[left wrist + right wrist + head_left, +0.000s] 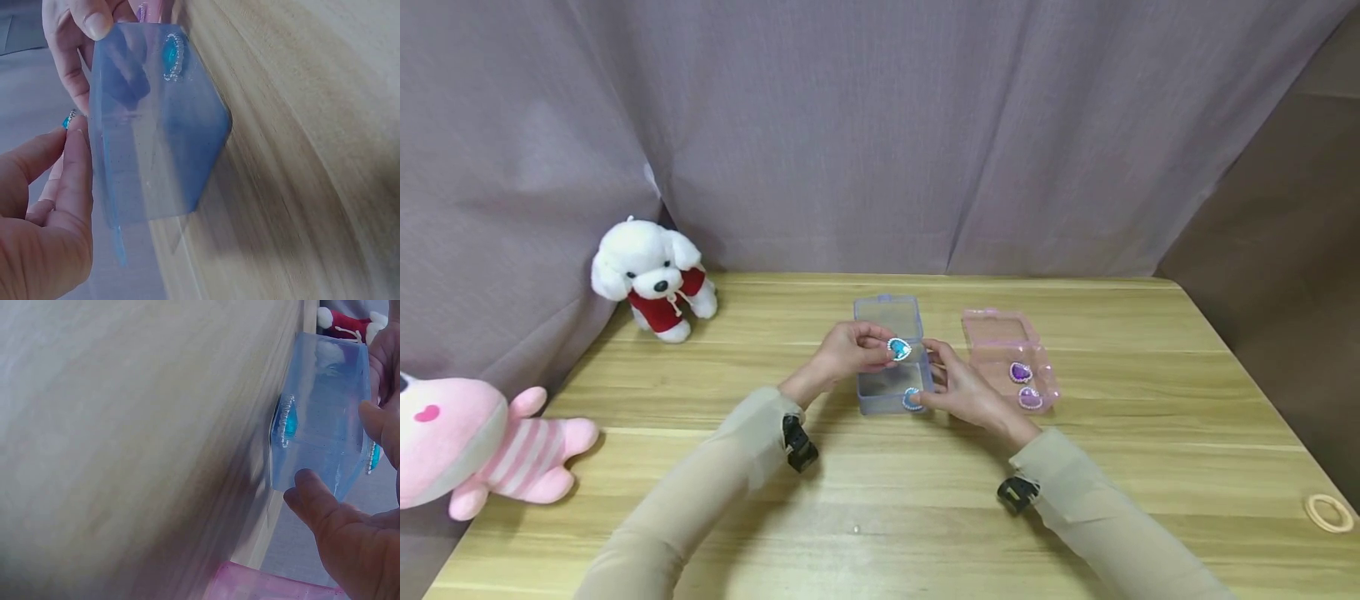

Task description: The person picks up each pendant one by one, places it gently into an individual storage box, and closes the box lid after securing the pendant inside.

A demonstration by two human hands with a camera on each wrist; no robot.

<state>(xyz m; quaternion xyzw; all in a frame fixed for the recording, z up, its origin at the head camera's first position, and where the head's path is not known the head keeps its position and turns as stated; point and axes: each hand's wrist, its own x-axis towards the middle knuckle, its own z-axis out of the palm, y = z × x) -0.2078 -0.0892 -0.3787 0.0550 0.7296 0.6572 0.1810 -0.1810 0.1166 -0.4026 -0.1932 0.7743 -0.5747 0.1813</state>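
My left hand (850, 350) pinches a blue teardrop gem (899, 349) with a beaded silvery rim between thumb and fingertips, over the open clear blue plastic box (887, 406). At the box's right side, my right hand (966, 387) holds it, thumb at the near right corner and fingers along the wall. A second blue gem (289, 422) lies inside the box, near that corner, seen through the wall in both wrist views. In the left wrist view the held gem (69, 119) shows edge-on at the fingertips, beside the box's rim.
An open pink plastic box (1051, 375) stands to the right with two purple teardrop gems (1020, 372) inside. On the left are a white toy dog (655, 275) in red and a pink striped plush toy (512, 442). Wooden rings (1328, 513) lie near the right edge.
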